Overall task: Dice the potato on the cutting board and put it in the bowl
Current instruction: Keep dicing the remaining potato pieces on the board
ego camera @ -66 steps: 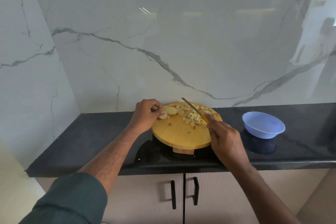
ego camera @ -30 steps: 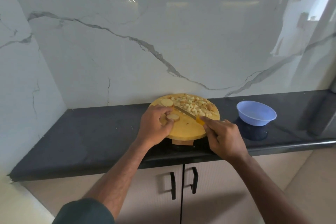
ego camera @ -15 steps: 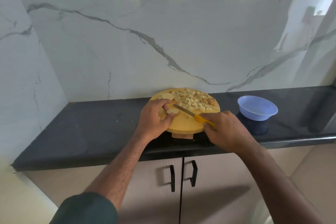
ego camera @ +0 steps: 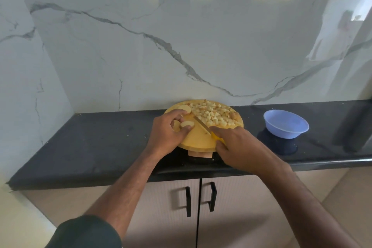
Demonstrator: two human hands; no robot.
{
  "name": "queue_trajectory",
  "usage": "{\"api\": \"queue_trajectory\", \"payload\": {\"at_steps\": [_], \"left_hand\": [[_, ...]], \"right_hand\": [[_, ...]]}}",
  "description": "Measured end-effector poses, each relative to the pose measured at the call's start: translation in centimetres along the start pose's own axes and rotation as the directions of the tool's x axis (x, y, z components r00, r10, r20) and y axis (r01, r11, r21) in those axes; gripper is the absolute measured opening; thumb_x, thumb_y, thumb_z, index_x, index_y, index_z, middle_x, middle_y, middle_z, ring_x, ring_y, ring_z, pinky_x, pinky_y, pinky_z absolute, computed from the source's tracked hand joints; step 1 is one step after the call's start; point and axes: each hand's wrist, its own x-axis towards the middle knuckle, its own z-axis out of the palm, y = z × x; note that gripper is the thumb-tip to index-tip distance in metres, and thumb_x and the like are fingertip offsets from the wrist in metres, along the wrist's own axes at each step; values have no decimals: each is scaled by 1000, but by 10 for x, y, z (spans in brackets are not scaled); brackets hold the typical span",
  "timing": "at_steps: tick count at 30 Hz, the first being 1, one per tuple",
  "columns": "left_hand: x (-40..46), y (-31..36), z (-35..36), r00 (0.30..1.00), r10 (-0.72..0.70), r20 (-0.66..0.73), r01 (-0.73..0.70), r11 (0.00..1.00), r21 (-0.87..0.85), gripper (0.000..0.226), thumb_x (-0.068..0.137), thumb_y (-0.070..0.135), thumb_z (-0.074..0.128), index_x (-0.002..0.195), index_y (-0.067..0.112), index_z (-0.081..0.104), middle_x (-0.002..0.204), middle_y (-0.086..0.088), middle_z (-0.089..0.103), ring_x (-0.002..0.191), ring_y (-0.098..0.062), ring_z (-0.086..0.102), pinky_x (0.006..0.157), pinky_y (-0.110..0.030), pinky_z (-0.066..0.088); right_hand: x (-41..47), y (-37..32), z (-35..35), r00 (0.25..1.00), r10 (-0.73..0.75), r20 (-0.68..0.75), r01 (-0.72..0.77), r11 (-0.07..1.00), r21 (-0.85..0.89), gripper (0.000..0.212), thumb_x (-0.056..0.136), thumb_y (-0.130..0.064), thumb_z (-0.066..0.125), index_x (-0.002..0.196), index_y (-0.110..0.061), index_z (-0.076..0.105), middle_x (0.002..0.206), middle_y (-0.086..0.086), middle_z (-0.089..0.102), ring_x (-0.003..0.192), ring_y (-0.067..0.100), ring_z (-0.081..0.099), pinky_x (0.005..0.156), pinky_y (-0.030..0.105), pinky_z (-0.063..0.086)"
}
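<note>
A round wooden cutting board (ego camera: 198, 139) sits on the black counter. A heap of diced potato (ego camera: 214, 113) covers its far right half. My left hand (ego camera: 166, 133) pinches a round potato slice (ego camera: 186, 124) at the board's left side. Another slice (ego camera: 184, 108) lies at the far left rim. My right hand (ego camera: 238, 148) grips a yellow-handled knife (ego camera: 203, 125), its blade angled just right of the held slice. A light blue bowl (ego camera: 285, 124) stands to the right of the board with nothing visible in it.
The black counter (ego camera: 90, 143) runs from the left wall corner to the right edge. A marble wall rises right behind the board. Cabinet doors with black handles (ego camera: 201, 199) are below the counter's front edge.
My left hand drew a potato slice from the far left rim toward the board's middle. The knife swung down beside it. My head shifted, so the view moved slightly.
</note>
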Motion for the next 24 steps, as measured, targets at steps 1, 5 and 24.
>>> {"api": "queue_trajectory", "payload": {"at_steps": [1,5,24], "left_hand": [[-1,1,0,1000,-5,-1,5,1000,7,44,79,26,86,121,24,72,91,12,70,55,-2,44,58,-13,38],[-2,6,0,1000,-22,21,21,999,38,44,81,22,84,123,24,71,89,12,68,65,10,51,67,-16,40],[13,16,-13,974,-84,211,67,994,85,48,83,21,82,127,32,68,90,6,68,66,10,51,67,-17,42]], "right_hand": [[0,-1,1,1000,6,9,-6,1000,15,44,106,-34,41,149,-29,42,103,3,64,83,14,60,78,33,56],[-1,-7,4,999,42,-12,-42,999,24,49,107,-37,40,156,-34,32,111,5,64,92,17,61,83,36,56],[-1,-32,11,997,34,-69,-39,996,-77,48,107,-37,34,155,-36,34,101,2,65,91,23,60,80,42,54]]}}
